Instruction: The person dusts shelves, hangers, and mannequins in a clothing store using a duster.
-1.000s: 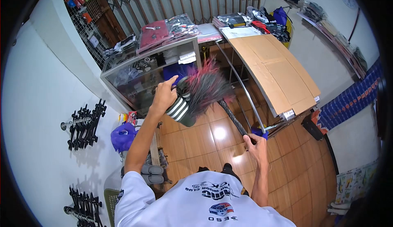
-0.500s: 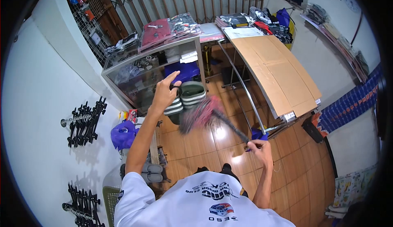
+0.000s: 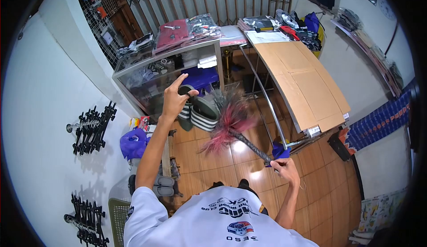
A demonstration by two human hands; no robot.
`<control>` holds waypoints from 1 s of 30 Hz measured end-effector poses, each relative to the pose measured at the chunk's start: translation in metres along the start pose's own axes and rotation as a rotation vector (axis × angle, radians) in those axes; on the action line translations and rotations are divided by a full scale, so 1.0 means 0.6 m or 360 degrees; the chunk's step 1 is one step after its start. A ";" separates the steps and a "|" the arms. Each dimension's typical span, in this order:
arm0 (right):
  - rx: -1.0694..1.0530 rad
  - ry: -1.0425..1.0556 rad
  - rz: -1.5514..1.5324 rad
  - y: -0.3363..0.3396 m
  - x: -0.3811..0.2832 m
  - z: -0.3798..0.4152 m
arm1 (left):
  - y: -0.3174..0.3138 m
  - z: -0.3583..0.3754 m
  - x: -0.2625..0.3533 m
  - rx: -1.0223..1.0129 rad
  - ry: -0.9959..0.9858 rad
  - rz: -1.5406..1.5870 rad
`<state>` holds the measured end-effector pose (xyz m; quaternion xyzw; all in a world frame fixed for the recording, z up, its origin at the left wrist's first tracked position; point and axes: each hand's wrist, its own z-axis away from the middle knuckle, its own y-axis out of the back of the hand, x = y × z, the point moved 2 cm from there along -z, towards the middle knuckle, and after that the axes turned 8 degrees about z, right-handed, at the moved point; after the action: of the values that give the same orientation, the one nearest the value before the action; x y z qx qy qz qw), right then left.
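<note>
The two hands are well apart, each closed on something of its own. The left hand point(image 3: 175, 101), its index finger lifted away, grips a pair of dark green sandals point(image 3: 206, 115) with white stripes near their upper ends, so that they hang side by side over the tiled floor point(image 3: 311, 198), in front of the glass cabinet point(image 3: 219, 60); exactly how the fingers hook them is hard to tell. The right hand point(image 3: 287, 171) is clamped on the end of the dark handle of a feather duster point(image 3: 232, 124), whose pink and black plumes fan out beside the nearer sandal, to the left of the cardboard-topped surface point(image 3: 320, 87). The step in hand looks to be brushing the sandals — the plumes overlap the outer edge of one, though whether they truly touch it is unclear from this angle. The next move, as I judge it, calls for a steady left grip and a loose right wrist that lays the feathers across the striped bands and into the openings — with the pair perhaps turned a little, since the farther sandal sits partly behind the left hand.
</note>
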<state>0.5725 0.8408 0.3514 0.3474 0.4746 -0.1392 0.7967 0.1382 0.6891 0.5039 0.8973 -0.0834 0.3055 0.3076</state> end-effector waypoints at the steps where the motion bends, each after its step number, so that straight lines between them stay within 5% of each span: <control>1: -0.0004 0.0003 0.0003 0.005 0.001 0.001 | -0.002 0.003 0.006 0.0004 0.0003 -0.0003; 3: -0.0044 -0.0166 -0.0290 0.011 -0.005 0.006 | -0.005 0.006 0.011 -0.0034 0.0277 0.0018; 7: -0.0264 -0.0059 -0.0197 -0.012 -0.002 -0.002 | -0.018 0.014 -0.027 -0.0006 0.0335 0.0116; 9: -0.0115 0.0157 0.0295 -0.026 -0.019 -0.014 | -0.023 0.016 -0.035 0.0055 0.0371 0.0404; 13: -0.0439 -0.0037 -0.0343 -0.044 -0.040 -0.029 | -0.040 0.035 -0.063 0.0029 0.0505 0.0566; 15: -0.0418 0.0042 -0.0131 -0.063 -0.029 -0.052 | -0.045 0.051 -0.071 0.0032 0.0692 0.0805; 17: -0.0039 0.0300 0.0179 -0.075 -0.013 -0.081 | -0.054 0.061 -0.063 -0.0052 0.0695 0.1001; 18: -0.0270 0.0010 -0.0135 -0.067 -0.040 -0.074 | -0.058 0.069 -0.060 -0.0055 0.0766 0.1154; 21: -0.0413 -0.0062 -0.0515 -0.086 -0.036 -0.091 | -0.053 0.082 -0.065 -0.0089 0.0590 0.0935; 23: -0.0250 0.0065 -0.0122 -0.097 -0.022 -0.104 | -0.047 0.096 -0.076 -0.0047 0.0588 0.0871; 26: -0.0561 -0.0140 -0.0648 -0.095 -0.025 -0.110 | -0.054 0.116 -0.081 0.0062 0.0783 0.1007; 30: -0.0446 -0.0115 -0.0222 -0.100 -0.018 -0.127 | -0.048 0.146 -0.079 0.0125 0.0885 0.0939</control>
<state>0.4837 0.8485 0.3118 0.1938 0.4834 -0.1391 0.8422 0.1533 0.6573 0.4066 0.7291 -0.2391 0.6146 0.1831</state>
